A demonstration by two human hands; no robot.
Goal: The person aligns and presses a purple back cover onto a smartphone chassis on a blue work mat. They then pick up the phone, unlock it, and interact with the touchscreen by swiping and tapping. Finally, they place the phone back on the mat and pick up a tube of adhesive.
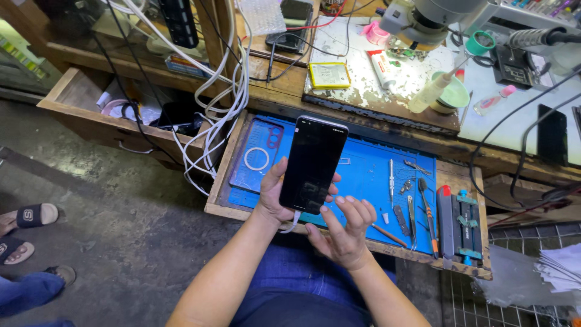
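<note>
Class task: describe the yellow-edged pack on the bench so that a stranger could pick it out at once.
Start at the blue mat in the open drawer, behind the phone. Look up to the worn white board on the bench. At its left end lies the pack: flat, rectangular, the only yellow-edged thing there.

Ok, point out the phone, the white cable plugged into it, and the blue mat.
phone (313, 163): head view, middle of its dark screen.
white cable (292, 224): head view, the stretch just below the phone's bottom edge.
blue mat (369, 172): head view, bare patch right of the phone.

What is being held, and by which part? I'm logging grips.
The left hand grips a dark smartphone by its lower end; the right hand is beside it.
</note>
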